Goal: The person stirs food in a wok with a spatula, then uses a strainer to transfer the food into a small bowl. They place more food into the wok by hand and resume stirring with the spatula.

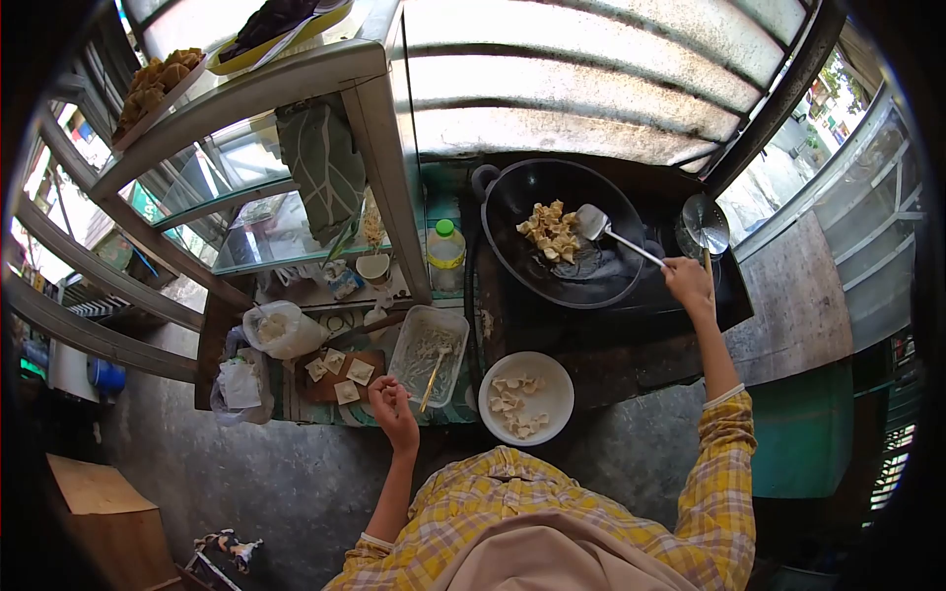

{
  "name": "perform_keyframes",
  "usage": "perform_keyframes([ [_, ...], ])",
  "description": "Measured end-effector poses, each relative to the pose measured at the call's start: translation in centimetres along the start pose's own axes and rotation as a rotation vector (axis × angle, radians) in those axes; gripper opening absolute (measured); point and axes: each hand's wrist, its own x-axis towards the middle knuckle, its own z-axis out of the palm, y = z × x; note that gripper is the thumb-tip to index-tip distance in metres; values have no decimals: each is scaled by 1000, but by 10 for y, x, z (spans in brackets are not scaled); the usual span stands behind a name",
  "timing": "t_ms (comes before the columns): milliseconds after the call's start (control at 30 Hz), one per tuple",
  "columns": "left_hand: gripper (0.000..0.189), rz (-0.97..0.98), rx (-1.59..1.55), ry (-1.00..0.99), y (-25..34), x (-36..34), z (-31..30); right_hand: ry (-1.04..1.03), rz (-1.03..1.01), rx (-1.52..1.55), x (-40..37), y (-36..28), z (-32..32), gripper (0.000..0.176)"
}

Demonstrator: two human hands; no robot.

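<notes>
My right hand point(687, 282) is wrapped round the handle of a metal spatula point(594, 223). The spatula's blade rests in a large black wok point(507, 236), against a heap of folded dough pieces point(552, 232) in oil. My left hand point(393, 402), fingers curled, hovers beside a clear plastic tub point(453, 340) that holds a yellow-handled utensil point(434, 379); whether anything is in these fingers cannot be made out. Left of it, square wrappers point(360, 371) lie on a brown board point(313, 387). A white bowl point(562, 389) with several dumplings point(512, 395) stands below the wok.
A glass display case point(379, 64) rises at the upper left, with plates of food on top. A green-capped bottle point(445, 254) stands between case and wok. Plastic bags point(286, 330) lie at the counter's left end. A strainer point(703, 225) sits right of the wok.
</notes>
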Motion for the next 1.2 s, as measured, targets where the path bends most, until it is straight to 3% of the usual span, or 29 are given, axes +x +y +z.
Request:
perform_keyframes([
  [133, 13, -8, -2, 6, 0, 0, 0, -208, 16, 348, -7, 6, 35, 25],
  [233, 13, -1, 9, 7, 1, 2, 3, -224, 11, 366, -9, -7, 25, 24],
  [467, 15, 18, -21, -22, 4, 3, 10, -22, -44, 120, -24, -42, -39, 23],
  [633, 15, 21, -33, -12, 4, 2, 10, 98, -5, -3, -17, -18, -35, 21],
  [767, 15, 19, -24, 0, 3, 1, 5, 10, 21, 25, -16, 20, 7, 23],
  [900, 16, -21, -37, 13, 3, 0, 2, -175, 108, 269, -18, 22, 15, 26],
  [1067, 15, -20, 5, 14, 7, 0, 2, -91, 15, 284, -26, 8, -23, 25],
  [1200, 15, -9, -8, 5, 2, -1, 1, -23, 77, 135, -30, -2, -33, 25],
])
